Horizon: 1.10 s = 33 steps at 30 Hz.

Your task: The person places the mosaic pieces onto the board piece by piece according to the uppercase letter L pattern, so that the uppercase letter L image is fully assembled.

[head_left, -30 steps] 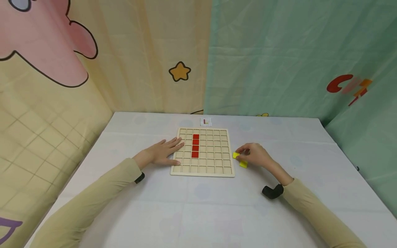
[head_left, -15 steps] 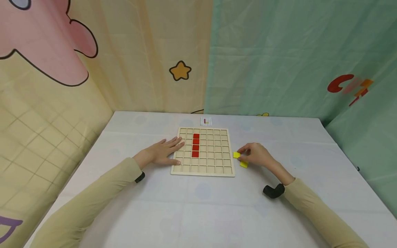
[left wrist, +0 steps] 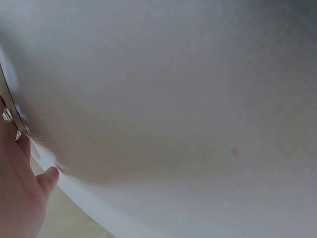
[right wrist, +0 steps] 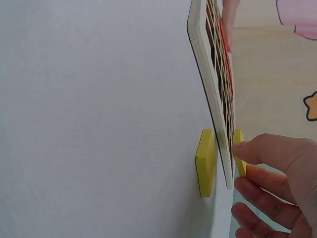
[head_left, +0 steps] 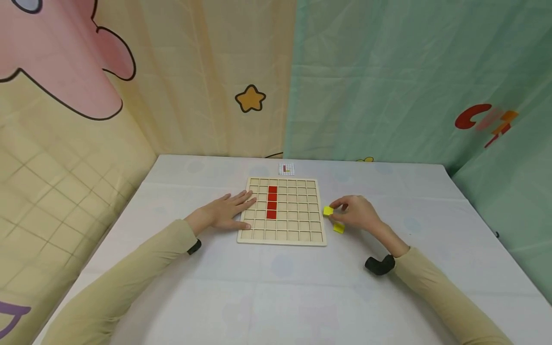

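A pale wooden grid board (head_left: 280,243) lies on the white table. Inside it, a column of several red square tiles (head_left: 271,206) fills cells left of the middle. My left hand (head_left: 225,212) rests with spread, straight fingers on the board's left edge. Just off the right edge, my right hand (head_left: 357,212) pinches a yellow square tile (head_left: 327,211) between thumb and finger. The right wrist view shows this tile (right wrist: 241,169) raised off the cloth. A second yellow tile (head_left: 339,228) lies flat on the table below the right hand.
Behind the board lies a small printed card (head_left: 286,169) with a grid pattern. Cartoon-printed curtains (head_left: 371,96) hang behind and beside the table (head_left: 284,297). A black wrist device (head_left: 379,265) sits at the right cuff.
My right hand has lifted the pinched yellow tile slightly up and away from the other yellow tile, which now shows more fully. The left hand has stayed in place.
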### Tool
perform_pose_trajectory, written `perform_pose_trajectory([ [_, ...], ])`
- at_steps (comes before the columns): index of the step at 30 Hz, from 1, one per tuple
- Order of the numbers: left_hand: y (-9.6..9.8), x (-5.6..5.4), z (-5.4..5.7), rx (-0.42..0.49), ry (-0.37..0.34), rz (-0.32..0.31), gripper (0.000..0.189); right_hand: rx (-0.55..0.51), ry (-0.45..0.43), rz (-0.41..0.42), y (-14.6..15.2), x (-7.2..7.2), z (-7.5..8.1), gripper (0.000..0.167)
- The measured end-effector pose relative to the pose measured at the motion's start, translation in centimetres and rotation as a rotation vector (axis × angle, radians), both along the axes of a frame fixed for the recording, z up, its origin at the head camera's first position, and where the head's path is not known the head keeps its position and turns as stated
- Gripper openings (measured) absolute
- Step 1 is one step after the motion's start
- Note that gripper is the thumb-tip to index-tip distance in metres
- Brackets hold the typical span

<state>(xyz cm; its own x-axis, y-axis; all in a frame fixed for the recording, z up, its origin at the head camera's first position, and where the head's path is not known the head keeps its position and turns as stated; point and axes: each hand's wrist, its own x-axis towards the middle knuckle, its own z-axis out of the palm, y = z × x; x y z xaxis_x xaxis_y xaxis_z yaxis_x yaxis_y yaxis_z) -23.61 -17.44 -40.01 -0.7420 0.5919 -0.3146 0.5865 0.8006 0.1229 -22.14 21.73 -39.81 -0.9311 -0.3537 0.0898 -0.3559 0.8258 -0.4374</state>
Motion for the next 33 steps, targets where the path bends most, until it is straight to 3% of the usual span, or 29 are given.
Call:
perform_pose_trajectory([
  [13,-0.2,0.0,-0.2,0.005,-0.007,0.001,0.089,-0.071,0.056,0.046,-3.3,-0.4,0.2,0.028],
  [33,-0.3,-0.1,-0.4,0.000,-0.003,0.008,0.090,-0.076,-0.050,0.137,-9.2,-1.2,-0.4,0.029],
])
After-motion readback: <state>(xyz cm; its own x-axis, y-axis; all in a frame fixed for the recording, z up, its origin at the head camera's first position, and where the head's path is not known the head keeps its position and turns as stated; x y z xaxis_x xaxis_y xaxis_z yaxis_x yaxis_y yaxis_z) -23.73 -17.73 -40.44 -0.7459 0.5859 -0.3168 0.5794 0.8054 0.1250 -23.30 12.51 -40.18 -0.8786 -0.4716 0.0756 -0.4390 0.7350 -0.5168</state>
